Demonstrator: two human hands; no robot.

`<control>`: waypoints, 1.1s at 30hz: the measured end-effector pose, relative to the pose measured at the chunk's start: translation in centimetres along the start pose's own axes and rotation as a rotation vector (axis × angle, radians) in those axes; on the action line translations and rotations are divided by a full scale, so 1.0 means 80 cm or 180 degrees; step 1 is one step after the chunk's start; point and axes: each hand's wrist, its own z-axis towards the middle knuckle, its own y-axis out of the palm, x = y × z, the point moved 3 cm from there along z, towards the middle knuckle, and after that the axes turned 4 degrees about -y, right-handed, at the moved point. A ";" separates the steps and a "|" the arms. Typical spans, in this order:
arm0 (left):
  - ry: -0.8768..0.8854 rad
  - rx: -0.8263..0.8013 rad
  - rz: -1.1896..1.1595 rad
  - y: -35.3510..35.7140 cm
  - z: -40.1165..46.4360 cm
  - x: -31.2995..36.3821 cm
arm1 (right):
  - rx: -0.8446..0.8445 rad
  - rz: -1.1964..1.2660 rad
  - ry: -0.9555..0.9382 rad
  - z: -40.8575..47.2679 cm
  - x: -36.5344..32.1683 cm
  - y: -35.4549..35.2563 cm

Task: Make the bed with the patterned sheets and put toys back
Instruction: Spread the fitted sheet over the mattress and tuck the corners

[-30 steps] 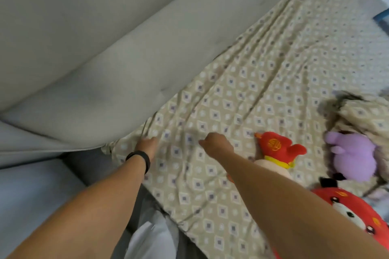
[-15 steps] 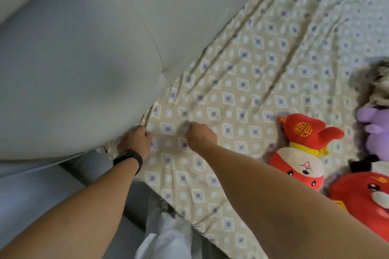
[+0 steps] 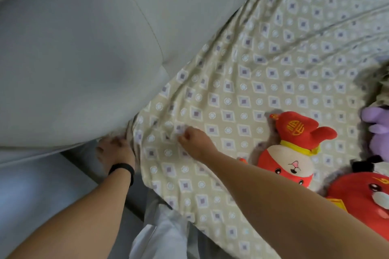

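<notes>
The left hand, a black band on its wrist, sits at the corner of the patterned sheet where it meets the grey padded headboard; it is blurred, so whether its fingers grip the cloth I cannot tell, while the right hand is closed in a pinch on the sheet just beside that corner. Judging by this, the one sheet is spread over the bed but still creased and its corner not yet tucked. Three plush toys lie on the sheet away from the corner, two red ones and a purple one, so none looks put back yet.

Soft, dim, even light, faint shadows, slight motion blur throughout, wide-angle bending at edges
</notes>
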 end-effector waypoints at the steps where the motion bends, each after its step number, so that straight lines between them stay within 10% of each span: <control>1: 0.0057 -0.0033 0.0290 0.003 -0.006 -0.013 | -0.0191 -0.0286 0.0177 -0.011 0.014 0.007; 6: -0.0301 -0.0742 -0.0219 0.002 -0.050 -0.029 | -0.0387 -0.1216 0.0224 -0.036 0.026 0.039; 13: -0.0470 0.0041 -0.0407 -0.056 0.006 -0.046 | -0.0304 -0.2211 -0.0303 -0.031 0.001 0.059; 25: -0.0906 -0.0609 -0.1756 -0.012 0.098 -0.031 | 0.0180 -0.1645 -0.1045 0.024 -0.046 0.037; 28: -0.0852 0.0060 -0.1018 -0.038 0.056 -0.022 | 0.0180 -0.1799 -0.1443 0.039 -0.077 0.034; 33: 0.1393 -0.0021 0.0265 -0.008 -0.068 0.007 | -0.0128 -0.2965 -0.1281 0.071 -0.075 0.037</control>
